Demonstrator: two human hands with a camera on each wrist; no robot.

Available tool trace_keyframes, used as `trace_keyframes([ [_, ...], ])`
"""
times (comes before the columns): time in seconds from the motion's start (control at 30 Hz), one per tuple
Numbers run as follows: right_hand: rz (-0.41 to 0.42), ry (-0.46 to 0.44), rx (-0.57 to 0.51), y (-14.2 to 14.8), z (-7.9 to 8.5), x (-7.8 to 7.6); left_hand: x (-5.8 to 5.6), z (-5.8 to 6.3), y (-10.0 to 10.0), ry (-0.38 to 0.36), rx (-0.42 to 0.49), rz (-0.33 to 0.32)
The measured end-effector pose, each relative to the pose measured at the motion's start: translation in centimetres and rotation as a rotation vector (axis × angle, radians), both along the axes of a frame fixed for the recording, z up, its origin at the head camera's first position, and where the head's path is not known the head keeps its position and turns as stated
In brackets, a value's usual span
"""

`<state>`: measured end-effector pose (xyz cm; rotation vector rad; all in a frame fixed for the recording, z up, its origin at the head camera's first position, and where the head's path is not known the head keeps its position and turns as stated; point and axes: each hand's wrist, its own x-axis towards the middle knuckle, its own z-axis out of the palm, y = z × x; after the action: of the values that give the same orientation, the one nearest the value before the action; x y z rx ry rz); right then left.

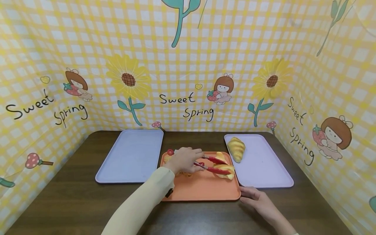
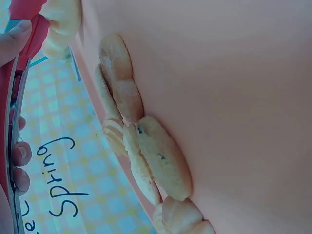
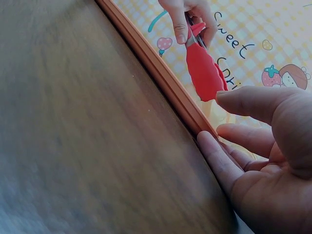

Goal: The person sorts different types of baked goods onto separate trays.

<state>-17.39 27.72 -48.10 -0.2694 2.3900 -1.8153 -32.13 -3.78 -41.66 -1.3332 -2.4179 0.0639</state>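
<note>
My left hand [image 1: 185, 159] grips a pair of red-ended tongs [image 1: 218, 170] over the orange tray [image 1: 202, 191]. The red ends lie around a pale yellow bread piece [image 1: 227, 176] at the tray's right end; whether they squeeze it I cannot tell. Behind it another bread piece [image 1: 220, 154] partly shows. In the left wrist view several bread pieces line the tray, among them a speckled oval roll [image 2: 165, 161] and a glossy bun [image 2: 119, 73]. The right hand [image 1: 261, 203] touches the tray's front right corner with loosely extended fingers [image 3: 217, 153].
Left of the orange tray lies a bluish tray [image 1: 132, 156]. On its right is a lilac tray [image 1: 267, 166] with a croissant [image 1: 236, 149] near its left edge. A yellow checked cloth [image 1: 188, 65] surrounds the dark wooden table [image 1: 64, 195].
</note>
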Motion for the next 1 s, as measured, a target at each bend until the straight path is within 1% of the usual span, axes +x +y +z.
trace_keyframes([
  [0.1, 0.015, 0.008, -0.009, 0.0, 0.1, 0.0, -0.1, -0.2, 0.0, 0.022, 0.006, -0.017],
  [0.2, 0.014, 0.001, -0.014, 0.0, 0.1, 0.0, 0.0, -0.3, -0.1, 0.032, 0.020, -0.025],
  [0.33, 0.005, -0.003, -0.004, 0.0, 0.1, 0.0, 0.2, -0.4, -0.2, 0.028, 0.039, -0.018],
  [0.43, -0.001, -0.003, 0.008, 0.0, 0.1, 0.0, 0.4, -0.5, -0.3, 0.021, 0.046, 0.001],
  [0.53, -0.006, -0.009, 0.010, 0.0, 0.1, 0.0, 0.6, -0.6, -0.3, 0.032, 0.059, 0.010],
  [0.63, -0.005, -0.008, 0.000, 0.0, 0.0, 0.1, 0.7, -0.5, -0.3, 0.057, 0.093, 0.002],
  [0.7, 0.008, 0.010, -0.006, 0.0, -0.1, 0.1, 0.8, -0.4, -0.2, 0.074, 0.128, -0.012],
  [0.8, 0.024, 0.033, -0.013, 0.1, -0.2, 0.0, 0.8, -0.1, -0.1, 0.093, 0.158, -0.023],
  [1.0, -0.005, 0.008, 0.000, 0.0, -0.2, -0.1, 0.8, 0.4, 0.5, 0.148, 0.180, -0.031],
])
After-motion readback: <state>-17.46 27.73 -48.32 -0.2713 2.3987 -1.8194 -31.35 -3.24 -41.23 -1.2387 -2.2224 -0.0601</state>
